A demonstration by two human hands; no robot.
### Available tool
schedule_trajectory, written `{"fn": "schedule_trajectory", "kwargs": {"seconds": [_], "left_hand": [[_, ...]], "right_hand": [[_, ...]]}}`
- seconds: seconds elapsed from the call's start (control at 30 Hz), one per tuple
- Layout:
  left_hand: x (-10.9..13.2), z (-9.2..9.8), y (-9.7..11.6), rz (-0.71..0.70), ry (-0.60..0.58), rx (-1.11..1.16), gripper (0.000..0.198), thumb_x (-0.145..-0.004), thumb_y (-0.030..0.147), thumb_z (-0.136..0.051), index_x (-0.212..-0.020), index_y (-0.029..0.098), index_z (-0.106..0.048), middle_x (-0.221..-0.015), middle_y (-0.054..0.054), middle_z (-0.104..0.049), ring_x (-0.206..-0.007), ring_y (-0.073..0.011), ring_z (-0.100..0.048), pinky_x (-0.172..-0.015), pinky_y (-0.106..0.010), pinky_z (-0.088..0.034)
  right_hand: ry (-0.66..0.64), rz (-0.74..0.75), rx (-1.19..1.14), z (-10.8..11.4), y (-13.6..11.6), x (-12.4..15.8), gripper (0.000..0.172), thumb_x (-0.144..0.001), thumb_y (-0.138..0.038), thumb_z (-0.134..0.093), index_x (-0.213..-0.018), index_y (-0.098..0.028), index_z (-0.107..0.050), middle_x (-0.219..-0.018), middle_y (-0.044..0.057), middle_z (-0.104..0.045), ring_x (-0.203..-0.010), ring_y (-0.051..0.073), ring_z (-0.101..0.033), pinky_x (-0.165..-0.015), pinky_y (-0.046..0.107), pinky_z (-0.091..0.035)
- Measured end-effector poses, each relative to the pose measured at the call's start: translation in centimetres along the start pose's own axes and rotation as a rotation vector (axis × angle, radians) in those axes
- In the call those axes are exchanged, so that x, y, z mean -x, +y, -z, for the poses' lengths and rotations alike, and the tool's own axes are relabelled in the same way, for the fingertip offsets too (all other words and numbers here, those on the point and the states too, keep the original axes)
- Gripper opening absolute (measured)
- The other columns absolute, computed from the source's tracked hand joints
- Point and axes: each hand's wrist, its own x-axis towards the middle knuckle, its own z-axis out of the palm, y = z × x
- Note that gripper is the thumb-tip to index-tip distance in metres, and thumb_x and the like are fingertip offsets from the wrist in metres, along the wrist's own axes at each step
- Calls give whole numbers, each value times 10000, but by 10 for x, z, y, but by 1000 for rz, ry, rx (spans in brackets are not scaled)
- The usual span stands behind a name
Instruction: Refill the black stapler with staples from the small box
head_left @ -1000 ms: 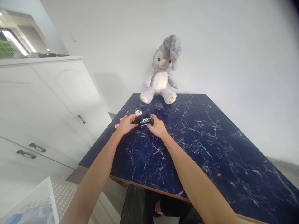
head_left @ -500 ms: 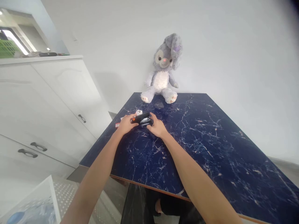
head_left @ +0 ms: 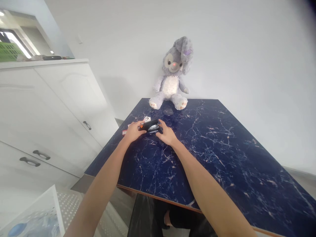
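A black stapler [head_left: 151,124] with an orange piece at its left end lies on the dark blue marbled tabletop [head_left: 158,171], its silver inner part showing below the top arm. My left hand [head_left: 134,132] is closed around the orange end, thumb along the near side. At the stapler's other end, my right hand [head_left: 168,134] grips with thumb and forefinger on either side. Close behind the left hand, a small white printed box [head_left: 147,119] shows in part. A red-and-white item [head_left: 124,132] peeks out left of that hand, mostly hidden.
A grey plush rabbit [head_left: 171,84] sits at the table's far edge against the wall. White cabinets [head_left: 56,108] stand to the left, with a green basket [head_left: 10,51] on top. A white perforated bin [head_left: 58,210] holding clear plastic is at lower left.
Both hands stay on the stapler in nearly the same place. My right fingers have shifted very slightly at its right end.
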Motion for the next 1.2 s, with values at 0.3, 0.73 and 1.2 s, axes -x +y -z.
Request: {"fn": "schedule_trajectory", "kwargs": {"seconds": [0.3,0.73,1.2], "left_hand": [[-1,0,2,2,-2,-36,601,-765,367,-794,-1330,245,-629,-1145,-81,-713,-1060,-289,-631,-948,-398,-480],[1,-10,12,-25,26,-91,682,-734,451,-784,-1346,214,-598,-1170,-102,-703,-1105,-333,-593,-936,-412,-475],[-2,5,-11,112,-8,-257,353,-829,363,-621,-1162,298,-719,-1205,-68,-686,-1091,-324,-588,-949,-437,-446]], "right_hand": [[-27,3,-38,2,-2,1,848,-808,-297,-622,-1567,-266,-247,-1433,91,-570,-971,238,-688,-949,404,-509],[12,42,19,-10,-1,-3,856,-796,-257,-602,-1570,-158,-252,-1478,155,-495,-1059,253,-656,-1027,414,-479],[79,54,174,-13,-1,-2,517,-846,-182,-523,-1363,-162,-541,-1359,121,-557,-993,199,-652,-987,319,-485]]}}
